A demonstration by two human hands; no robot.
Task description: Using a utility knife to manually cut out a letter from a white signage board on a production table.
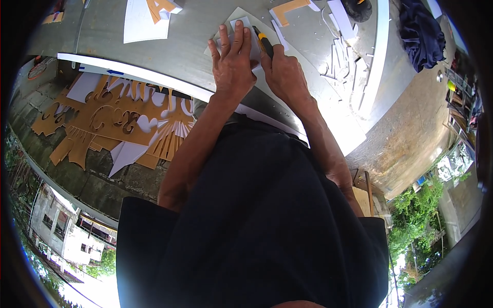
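My left hand (233, 74) lies flat with fingers stretched apart over a small white piece (240, 22), pressing it against a pale board (213, 47) on the grey work table (174, 64). In my right hand (285, 74) is a yellow and black utility knife (264, 42), its front end pointing away from me along the right side of the white piece. The knife's blade is too small to make out. Both hands are close together, with the knife just right of my left fingertips.
White offcut strips (341, 64) litter the table to the right. Brown-faced cut pieces (287, 11) and a white sheet (145, 28) lie farther back. Brown and white cut-out panels (105, 118) are stacked low on the left. Dark cloth (422, 36) sits at the far right.
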